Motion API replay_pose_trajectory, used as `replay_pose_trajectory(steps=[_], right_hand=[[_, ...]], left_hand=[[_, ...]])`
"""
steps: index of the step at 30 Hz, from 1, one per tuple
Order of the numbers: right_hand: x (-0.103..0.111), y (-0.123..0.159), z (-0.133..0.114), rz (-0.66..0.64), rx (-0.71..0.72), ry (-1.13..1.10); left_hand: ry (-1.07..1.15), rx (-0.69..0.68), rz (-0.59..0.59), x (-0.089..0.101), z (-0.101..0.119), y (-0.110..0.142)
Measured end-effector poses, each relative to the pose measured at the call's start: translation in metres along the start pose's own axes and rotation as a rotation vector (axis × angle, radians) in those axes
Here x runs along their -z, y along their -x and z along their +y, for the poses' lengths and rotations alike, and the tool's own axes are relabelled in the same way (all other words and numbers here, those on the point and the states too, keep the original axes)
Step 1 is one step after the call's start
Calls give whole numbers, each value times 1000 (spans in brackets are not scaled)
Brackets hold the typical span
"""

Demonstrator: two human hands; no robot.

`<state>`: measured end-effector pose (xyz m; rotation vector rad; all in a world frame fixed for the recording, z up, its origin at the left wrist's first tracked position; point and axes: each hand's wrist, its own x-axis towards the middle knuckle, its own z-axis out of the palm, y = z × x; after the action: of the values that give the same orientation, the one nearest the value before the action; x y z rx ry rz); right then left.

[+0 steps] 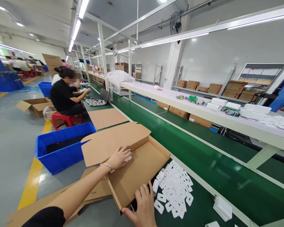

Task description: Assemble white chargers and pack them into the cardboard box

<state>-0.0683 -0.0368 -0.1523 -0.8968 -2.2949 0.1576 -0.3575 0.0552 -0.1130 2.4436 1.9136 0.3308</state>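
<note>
A shallow cardboard box (137, 170) lies with its lid flap folded back at the edge of the green bench. My left hand (118, 158) reaches into it by the far left wall, fingers closed around a small white piece (128, 157); a bit of white also shows under the wrist. At the near side of the box is my right hand (144, 203), its thumb by the corner and its fingers over the rim, gripping the box. Just right of the box, a heap of flat white plastic pieces (175, 184) with cut-outs is spread on the bench.
A blue bin (61, 148) stands on the floor to the left. Beyond the box lies a cardboard sheet (109, 118), and a co-worker (65, 91) sits farther along. The green conveyor belt (180, 138) runs past on the right, below a white shelf (180, 102) carrying circuit boards.
</note>
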Motion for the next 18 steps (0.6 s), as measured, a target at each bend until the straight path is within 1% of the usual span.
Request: replay_pose_trajectory(steps=[4, 7, 10, 12, 18], right_hand=[[10, -4, -7, -59, -23, 5], [16, -8, -10, -103, -24, 16], [20, -10, -10, -126, -23, 15], [20, -10, -10, -128, -23, 3], [16, -7, -9, -143, -39, -7]], left_hand=[[82, -7, -103, 21, -20, -6], [103, -1, -176, 29, -28, -16], [82, 2, -223, 31, -25, -22], [51, -1, -239, 32, -20, -21], [-50, -2, -222, 34, -5, -4]])
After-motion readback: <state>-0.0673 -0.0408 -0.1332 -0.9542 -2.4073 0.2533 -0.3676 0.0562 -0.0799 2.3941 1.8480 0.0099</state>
